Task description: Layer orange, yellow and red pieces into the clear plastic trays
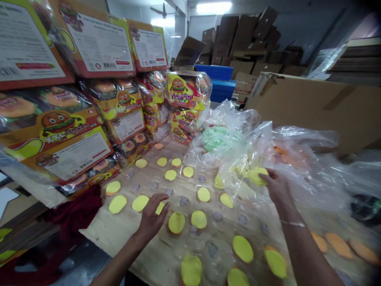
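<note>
Many yellow round candy slices lie spread over the paper-covered table, several of them on top of orange pieces. My left hand is low over the left middle of the table, its thumb and fingers curled around a yellow candy slice. On the right, my right hand pinches another yellow candy piece at the clear plastic bag that has more yellow pieces in it. Small greyish round pieces are scattered between the slices.
Wrapped burger-candy boxes are stacked along the left and back. Behind the yellow pieces are a plastic bag of green pieces and a bag of orange pieces. Loose orange pieces lie at right. A large cardboard box stands behind.
</note>
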{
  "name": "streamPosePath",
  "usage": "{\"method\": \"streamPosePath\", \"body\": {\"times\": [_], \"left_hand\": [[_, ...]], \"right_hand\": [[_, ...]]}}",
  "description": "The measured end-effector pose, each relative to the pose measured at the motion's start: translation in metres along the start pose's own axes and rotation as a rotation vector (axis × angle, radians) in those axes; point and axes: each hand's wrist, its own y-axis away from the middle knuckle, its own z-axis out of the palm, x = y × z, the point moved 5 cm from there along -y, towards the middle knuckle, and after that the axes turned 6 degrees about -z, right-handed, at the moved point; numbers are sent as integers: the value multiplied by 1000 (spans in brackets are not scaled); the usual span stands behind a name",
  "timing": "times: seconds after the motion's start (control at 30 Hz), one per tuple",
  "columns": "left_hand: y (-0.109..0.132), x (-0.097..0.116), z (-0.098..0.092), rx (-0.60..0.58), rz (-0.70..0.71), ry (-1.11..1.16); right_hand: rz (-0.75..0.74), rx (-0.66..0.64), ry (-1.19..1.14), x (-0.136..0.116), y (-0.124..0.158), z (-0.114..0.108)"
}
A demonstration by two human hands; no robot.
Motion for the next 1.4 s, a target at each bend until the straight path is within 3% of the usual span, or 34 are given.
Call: {"method": "streamPosePath", "body": {"times": [0.1,0.17,0.27,0.33,0.37,0.5,0.57,0.63,0.77,0.8,0.87,1.0,1.13,1.27,1.4], "left_hand": [[-8,19,30,-187,-252,361],[-13,35,58,-334,-449,740],[-20,56,95,-540,-789,1401],[-26,58,105,-566,-976,1665],[-31,52,105,-534,-1035,1727],[-55,5,85,-309,-1121,1751],[-66,-25,72,-229,-1140,1710],[-75,-53,61,-170,-1141,1667],[-86,-100,40,-9,-1091,1637],[-87,-108,36,37,-1077,1640],[-88,-118,28,99,-1044,1641],[-84,-123,22,126,-991,1580],[-77,-124,26,130,-1050,1536],[-75,-127,27,144,-1084,1511],[-77,-129,24,179,-1078,1503]], "right_hand": [[30,10,-172,-39,34,-22],[8,-107,-183,-68,65,0],[37,-504,-201,-88,113,83],[1,-725,-202,-86,136,142],[-80,-754,-151,-82,141,166],[-552,-714,137,-74,151,230],[-660,-788,119,-71,158,258],[-529,-858,-36,-63,159,286],[189,-857,-429,-28,139,349],[311,-891,-466,-21,133,366],[345,-971,-355,-9,114,399],[90,-905,76,10,63,460],[-134,-823,245,13,34,517],[-385,-878,385,16,41,552],[-544,-1014,514,30,62,558]]}}
